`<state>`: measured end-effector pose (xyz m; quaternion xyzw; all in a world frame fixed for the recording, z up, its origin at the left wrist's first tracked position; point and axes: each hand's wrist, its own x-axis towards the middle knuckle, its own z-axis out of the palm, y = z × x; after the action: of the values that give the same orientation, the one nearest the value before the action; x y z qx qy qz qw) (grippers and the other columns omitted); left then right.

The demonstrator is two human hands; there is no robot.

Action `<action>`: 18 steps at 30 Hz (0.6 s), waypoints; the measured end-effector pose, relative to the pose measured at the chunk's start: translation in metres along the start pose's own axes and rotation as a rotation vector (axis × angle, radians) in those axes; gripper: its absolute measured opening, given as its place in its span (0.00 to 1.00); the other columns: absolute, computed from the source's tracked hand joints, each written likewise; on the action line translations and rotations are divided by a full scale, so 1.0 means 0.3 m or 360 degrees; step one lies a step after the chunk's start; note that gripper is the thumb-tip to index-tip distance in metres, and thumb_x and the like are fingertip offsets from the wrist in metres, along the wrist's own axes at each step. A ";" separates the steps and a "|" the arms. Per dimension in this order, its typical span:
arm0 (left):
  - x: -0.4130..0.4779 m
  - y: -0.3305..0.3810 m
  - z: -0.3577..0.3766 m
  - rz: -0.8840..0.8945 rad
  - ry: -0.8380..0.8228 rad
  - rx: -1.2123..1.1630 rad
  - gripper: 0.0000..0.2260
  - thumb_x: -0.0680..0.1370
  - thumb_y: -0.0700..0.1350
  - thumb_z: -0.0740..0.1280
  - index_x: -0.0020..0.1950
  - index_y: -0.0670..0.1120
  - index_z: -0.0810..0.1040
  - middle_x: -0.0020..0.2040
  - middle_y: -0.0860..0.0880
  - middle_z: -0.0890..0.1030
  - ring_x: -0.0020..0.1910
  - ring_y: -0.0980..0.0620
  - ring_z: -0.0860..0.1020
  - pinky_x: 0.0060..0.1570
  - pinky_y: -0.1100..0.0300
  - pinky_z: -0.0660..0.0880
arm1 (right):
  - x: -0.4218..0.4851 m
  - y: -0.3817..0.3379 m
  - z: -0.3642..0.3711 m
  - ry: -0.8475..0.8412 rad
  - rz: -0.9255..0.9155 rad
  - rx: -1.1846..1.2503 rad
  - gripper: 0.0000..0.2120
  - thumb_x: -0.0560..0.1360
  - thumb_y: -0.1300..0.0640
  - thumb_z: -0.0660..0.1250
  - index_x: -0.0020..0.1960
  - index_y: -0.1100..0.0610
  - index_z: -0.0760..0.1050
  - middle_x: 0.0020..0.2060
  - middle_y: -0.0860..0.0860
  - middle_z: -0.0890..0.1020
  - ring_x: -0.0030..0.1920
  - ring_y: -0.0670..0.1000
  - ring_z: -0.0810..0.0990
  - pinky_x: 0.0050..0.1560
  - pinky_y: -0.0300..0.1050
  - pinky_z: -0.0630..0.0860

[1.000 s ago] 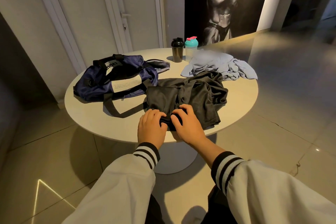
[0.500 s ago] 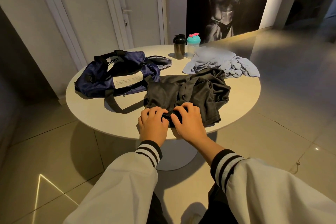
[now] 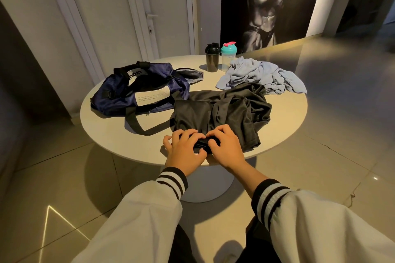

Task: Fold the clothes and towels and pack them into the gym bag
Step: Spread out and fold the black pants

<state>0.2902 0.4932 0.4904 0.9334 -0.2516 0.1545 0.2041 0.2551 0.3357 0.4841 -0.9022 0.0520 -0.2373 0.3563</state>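
A crumpled black garment (image 3: 226, 113) lies in the middle of the round white table (image 3: 119, 134). My left hand (image 3: 184, 148) and my right hand (image 3: 225, 147) sit side by side at its near edge, fingers curled round a bunched fold of the black cloth. The navy gym bag (image 3: 136, 89) lies to the left with its top unzipped and a black strap looping toward me. A light blue towel (image 3: 263, 74) is heaped at the far right of the table.
A black shaker bottle (image 3: 212, 57) and a clear one with a teal lid (image 3: 228, 55) stand at the table's far edge. White doors lie behind the table, and tiled floor lies all around it.
Both hands keep their grip on the near edge of the black garment and have shifted only slightly. My view has drifted a little.
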 end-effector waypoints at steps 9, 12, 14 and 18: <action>0.002 0.010 -0.017 -0.0397 0.0138 0.0036 0.10 0.79 0.49 0.66 0.59 0.62 0.77 0.73 0.57 0.66 0.72 0.50 0.58 0.70 0.46 0.56 | -0.001 -0.066 -0.025 -0.0194 0.0258 -0.0682 0.26 0.81 0.36 0.50 0.70 0.47 0.72 0.62 0.54 0.74 0.63 0.58 0.69 0.63 0.55 0.62; 0.010 0.047 -0.036 -0.0231 0.0108 0.0072 0.16 0.79 0.47 0.63 0.65 0.62 0.72 0.74 0.57 0.62 0.70 0.49 0.59 0.68 0.43 0.60 | -0.001 -0.097 -0.025 -0.0214 0.0299 -0.0608 0.25 0.81 0.38 0.50 0.64 0.50 0.77 0.56 0.54 0.78 0.59 0.59 0.74 0.57 0.54 0.68; 0.012 0.078 -0.043 -0.0062 0.0011 -0.0041 0.19 0.80 0.48 0.59 0.71 0.59 0.69 0.73 0.56 0.68 0.69 0.50 0.62 0.70 0.47 0.59 | 0.014 -0.119 -0.036 -0.0227 0.0312 -0.0259 0.21 0.83 0.44 0.54 0.55 0.55 0.80 0.49 0.54 0.81 0.51 0.57 0.78 0.49 0.51 0.72; 0.009 0.072 -0.026 -0.0356 -0.0223 -0.0374 0.17 0.83 0.57 0.54 0.70 0.58 0.72 0.71 0.57 0.72 0.69 0.48 0.63 0.69 0.49 0.60 | 0.054 -0.093 -0.108 -0.0193 0.0284 0.0143 0.13 0.81 0.57 0.60 0.62 0.55 0.79 0.56 0.53 0.82 0.55 0.54 0.80 0.59 0.52 0.76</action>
<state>0.2795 0.4788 0.5048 0.9337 -0.1762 0.0350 0.3097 0.2521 0.3321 0.5297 -0.8899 0.0997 -0.1518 0.4185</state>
